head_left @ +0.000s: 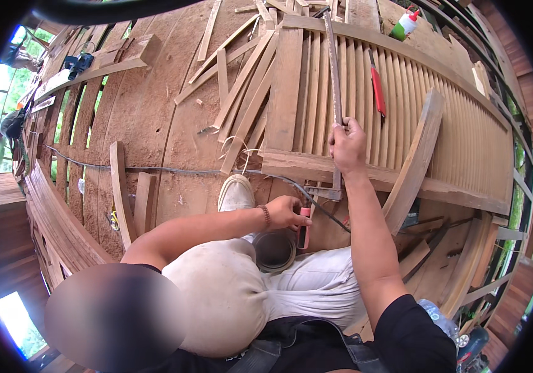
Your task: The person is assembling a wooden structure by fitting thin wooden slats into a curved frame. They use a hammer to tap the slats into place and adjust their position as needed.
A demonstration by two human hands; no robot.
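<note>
A long metal bar clamp (335, 81) spans a louvered wooden panel (291, 93) from its far edge to its near edge. My right hand (348, 146) is closed around the clamp's bar, over the slats. Below the panel's near edge sits the clamp's lower jaw (327, 193). My left hand (285, 212) is closed at the top of the clamp's red and black handle (303, 231), its thumb pressed against it; the other fingertips are partly hidden. Right of the bar, a slim red-handled tool (377, 90) lies on the slats.
Loose wooden strips (248, 81) lie in a pile left of the panel. A curved wooden piece (417, 155) leans over its near edge. A dark cable (185, 170) crosses the plank floor. A green and white bottle with a red cap (405, 26) lies beyond the panel.
</note>
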